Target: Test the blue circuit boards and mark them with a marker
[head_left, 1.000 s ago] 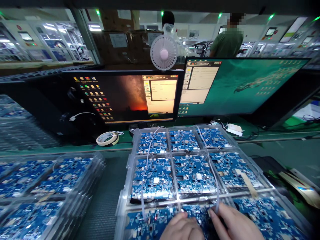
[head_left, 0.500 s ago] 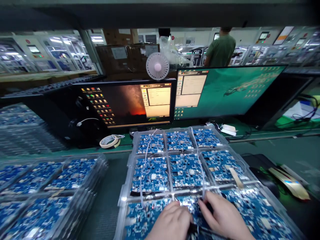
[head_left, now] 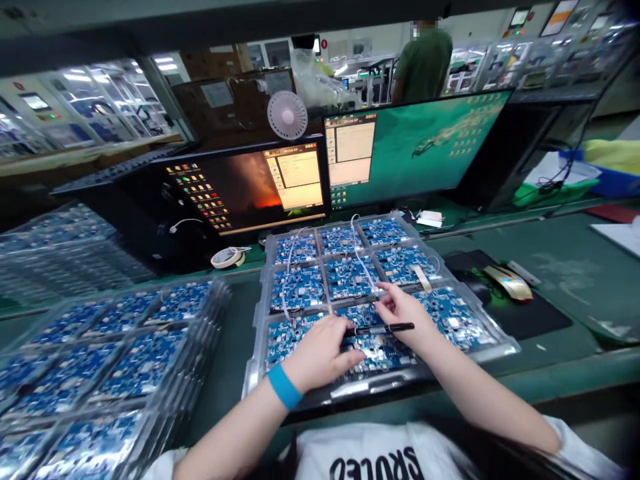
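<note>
A clear plastic tray (head_left: pixel 260 313) holds several blue circuit boards (head_left: pixel 350 277) with thin white cables looped over them. Both hands work over the middle board of the tray's near row. My left hand (head_left: pixel 320 350), with a blue wristband, presses down on that board with curled fingers. My right hand (head_left: pixel 407 317) holds a black pen (head_left: pixel 385 328) lying across it, and its fingertips pinch at a white cable end just above the board.
Stacks of similar trays (head_left: pixel 100 353) fill the left. Behind the tray stand two monitors (head_left: pixel 250 187) (head_left: pixel 415 143), a tape roll (head_left: pixel 227 257) and a small fan (head_left: pixel 287 115). A gold mouse (head_left: pixel 510 283) lies on a black pad at right. A person in green stands far back.
The view has tilted down and pulled back, so my forearms and shirt show. My hands stay over the same near-row board, and the pen in my right hand is plainly visible.
</note>
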`<state>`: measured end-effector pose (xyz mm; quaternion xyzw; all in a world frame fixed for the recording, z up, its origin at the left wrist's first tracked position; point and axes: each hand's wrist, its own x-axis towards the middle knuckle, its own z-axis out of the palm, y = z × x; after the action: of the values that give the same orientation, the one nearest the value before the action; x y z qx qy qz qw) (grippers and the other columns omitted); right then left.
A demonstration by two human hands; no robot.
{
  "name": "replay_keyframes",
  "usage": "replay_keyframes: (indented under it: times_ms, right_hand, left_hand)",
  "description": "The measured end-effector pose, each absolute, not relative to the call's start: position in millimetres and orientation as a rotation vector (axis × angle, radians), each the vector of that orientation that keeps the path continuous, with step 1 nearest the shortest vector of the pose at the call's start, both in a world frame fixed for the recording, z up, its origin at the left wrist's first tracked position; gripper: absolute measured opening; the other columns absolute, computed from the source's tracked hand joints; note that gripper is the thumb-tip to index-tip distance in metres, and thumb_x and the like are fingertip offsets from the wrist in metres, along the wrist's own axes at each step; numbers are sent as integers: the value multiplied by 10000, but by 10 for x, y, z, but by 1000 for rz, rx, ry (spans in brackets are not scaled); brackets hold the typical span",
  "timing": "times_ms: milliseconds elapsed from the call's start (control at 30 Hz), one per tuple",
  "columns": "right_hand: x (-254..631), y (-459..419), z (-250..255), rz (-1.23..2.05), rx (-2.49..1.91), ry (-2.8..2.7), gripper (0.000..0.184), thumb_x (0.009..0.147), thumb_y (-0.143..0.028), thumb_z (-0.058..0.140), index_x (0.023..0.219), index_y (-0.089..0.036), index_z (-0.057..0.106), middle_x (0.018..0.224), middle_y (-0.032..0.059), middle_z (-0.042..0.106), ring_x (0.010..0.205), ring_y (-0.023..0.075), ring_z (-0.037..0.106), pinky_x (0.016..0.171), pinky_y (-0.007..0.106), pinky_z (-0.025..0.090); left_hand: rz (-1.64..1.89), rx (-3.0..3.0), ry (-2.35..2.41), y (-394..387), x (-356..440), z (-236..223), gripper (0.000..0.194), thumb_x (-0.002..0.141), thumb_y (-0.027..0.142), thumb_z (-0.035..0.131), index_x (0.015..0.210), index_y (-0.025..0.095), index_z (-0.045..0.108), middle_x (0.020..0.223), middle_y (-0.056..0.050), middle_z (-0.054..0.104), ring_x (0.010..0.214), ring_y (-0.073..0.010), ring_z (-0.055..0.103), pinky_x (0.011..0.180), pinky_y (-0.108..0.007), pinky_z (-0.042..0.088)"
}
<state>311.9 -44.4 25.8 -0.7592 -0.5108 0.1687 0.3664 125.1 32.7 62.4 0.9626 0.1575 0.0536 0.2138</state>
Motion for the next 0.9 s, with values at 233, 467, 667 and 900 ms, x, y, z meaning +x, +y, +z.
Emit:
replay_keyframes:
  times_ms: [233,467,667,900]
  right_hand:
    - [3173,-776,281,311,-2167,-1352,360,759,-242,433,1117,-200,453,785,4,598,641,129,540,555,220,382]
    - [3655,-957,290,65,-2308,-1219,341,755,-246,437,1076,-158,511,822,42,612,701,159,559,628,248,401]
    - [3962,-1086,229,-5,-2421,-1218,344,740,-240,449,1060,-149,535,819,49,618,685,160,561,630,249,396]
    - [3840,-1171,105,-62,-2412,-1318,336,739,-276,465,1033,-132,541,950,88,583,858,197,532,717,265,395]
  left_hand:
    - [165,2646,555,163,1034,653,480,824,501,322,1094,112,404,1022,-125,508,962,-242,465,839,-368,360]
    - [179,2638,600,80,871,594,466,829,490,308,1096,119,400,1027,-121,516,961,-248,476,825,-372,373]
    - [197,2593,674,71,801,488,425,830,469,329,1082,135,398,1017,-111,520,966,-247,482,816,-371,380]
    - [218,2604,680,60,798,377,380,830,408,361,1093,137,388,1068,-110,500,1013,-241,455,847,-364,361]
